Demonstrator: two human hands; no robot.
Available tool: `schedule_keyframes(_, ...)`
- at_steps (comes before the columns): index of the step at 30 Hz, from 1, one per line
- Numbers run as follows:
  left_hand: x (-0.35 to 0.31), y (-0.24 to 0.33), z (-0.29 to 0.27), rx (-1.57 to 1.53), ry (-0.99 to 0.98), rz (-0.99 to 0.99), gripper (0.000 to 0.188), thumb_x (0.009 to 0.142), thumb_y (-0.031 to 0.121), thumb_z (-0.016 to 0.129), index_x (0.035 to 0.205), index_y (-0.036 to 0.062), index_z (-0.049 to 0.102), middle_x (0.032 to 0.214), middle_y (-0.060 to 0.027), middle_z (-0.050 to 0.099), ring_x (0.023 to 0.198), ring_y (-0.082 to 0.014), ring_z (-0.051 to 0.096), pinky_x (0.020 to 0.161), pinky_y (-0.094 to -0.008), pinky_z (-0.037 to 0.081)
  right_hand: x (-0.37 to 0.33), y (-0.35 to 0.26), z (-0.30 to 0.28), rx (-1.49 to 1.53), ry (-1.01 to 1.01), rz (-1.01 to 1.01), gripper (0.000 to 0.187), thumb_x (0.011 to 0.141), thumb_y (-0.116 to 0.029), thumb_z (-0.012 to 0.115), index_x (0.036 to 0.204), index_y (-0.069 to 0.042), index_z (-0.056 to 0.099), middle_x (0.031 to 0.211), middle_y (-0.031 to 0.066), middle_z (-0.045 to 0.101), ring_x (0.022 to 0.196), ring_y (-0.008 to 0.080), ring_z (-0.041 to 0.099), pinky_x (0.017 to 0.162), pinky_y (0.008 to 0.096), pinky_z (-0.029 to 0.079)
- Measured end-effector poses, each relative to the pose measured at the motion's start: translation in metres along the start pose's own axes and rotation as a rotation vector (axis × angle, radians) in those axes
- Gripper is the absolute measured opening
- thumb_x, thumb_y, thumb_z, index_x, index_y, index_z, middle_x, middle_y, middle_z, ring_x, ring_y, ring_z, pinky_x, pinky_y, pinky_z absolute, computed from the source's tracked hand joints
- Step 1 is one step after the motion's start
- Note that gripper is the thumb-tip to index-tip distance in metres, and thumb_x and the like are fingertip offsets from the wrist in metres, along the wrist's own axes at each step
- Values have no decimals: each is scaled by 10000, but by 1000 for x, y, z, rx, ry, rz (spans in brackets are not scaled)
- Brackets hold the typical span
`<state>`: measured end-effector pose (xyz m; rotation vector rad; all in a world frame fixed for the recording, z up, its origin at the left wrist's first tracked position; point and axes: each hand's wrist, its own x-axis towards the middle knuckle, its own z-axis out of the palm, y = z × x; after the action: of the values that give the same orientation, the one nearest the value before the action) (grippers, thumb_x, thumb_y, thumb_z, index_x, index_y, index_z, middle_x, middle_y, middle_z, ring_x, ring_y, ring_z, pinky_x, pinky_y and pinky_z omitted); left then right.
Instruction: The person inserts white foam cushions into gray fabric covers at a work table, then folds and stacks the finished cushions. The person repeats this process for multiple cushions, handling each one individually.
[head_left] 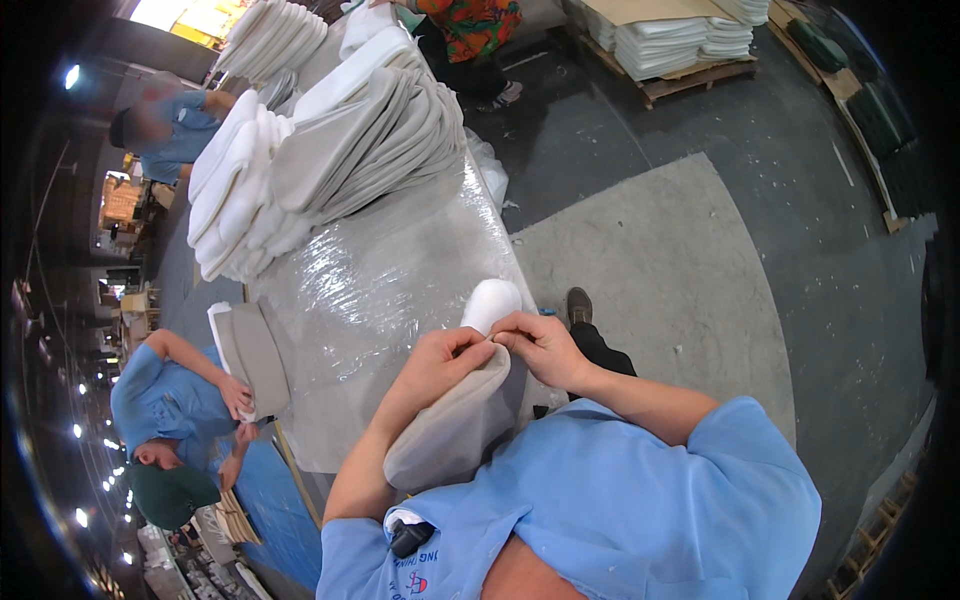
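Pinching the rim of one grey cover [450,432] before your chest, your left hand [440,362] and right hand [541,347] nearly meet, fingers hiding the gripped edge. How one white padded piece [492,303] just beyond connects is hard to tell. Bare surface [350,275] stretches leftward and ahead to the grey pile [375,150]; its edge runs near your right hand. Of three other people [175,395], one is cut off at the top.

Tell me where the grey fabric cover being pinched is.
In the head view, the grey fabric cover is just below centre, its upper end at the left hand and right hand.
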<state>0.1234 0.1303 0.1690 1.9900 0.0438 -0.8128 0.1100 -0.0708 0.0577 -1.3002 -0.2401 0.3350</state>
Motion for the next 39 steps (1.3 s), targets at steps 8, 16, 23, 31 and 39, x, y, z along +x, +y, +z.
schedule_keyframes(8,-4,4,-5,-81,48,47,147,1006,127,674,1018,-7,733,851,23,672,779,-46,579,690,-247,474,-22,17,-10,399,-289,474,260,1039,-183,704,1272,-67,698,1079,-20,713,948,89,627,837,295,526)
schedule_keyframes(16,1,9,-13,-160,-190,-87,189,960,106,705,1122,24,652,814,4,664,789,-62,604,673,-260,482,-30,28,5,419,-79,356,264,1116,-310,587,1077,-68,685,913,-79,583,848,45,494,757,254,440)
schedule_keyframes(23,10,15,-6,-7,-165,-253,210,987,232,731,1001,29,681,738,7,649,685,-64,558,598,-274,433,-30,23,14,275,22,227,274,1117,-299,588,995,-65,659,826,-93,535,777,32,455,681,245,412)
schedule_keyframes(31,3,26,6,612,171,379,252,974,229,738,866,3,715,783,-146,672,661,-212,616,636,-354,462,-25,18,13,161,85,199,234,1099,-259,618,1017,-52,689,840,-62,607,799,37,505,695,259,442)
schedule_keyframes(39,5,3,7,301,199,146,217,987,225,718,945,13,742,762,-146,683,649,-235,614,638,-366,480,-12,5,-12,286,-155,417,216,1056,-253,690,1064,-41,731,893,-1,693,836,60,588,726,279,490)
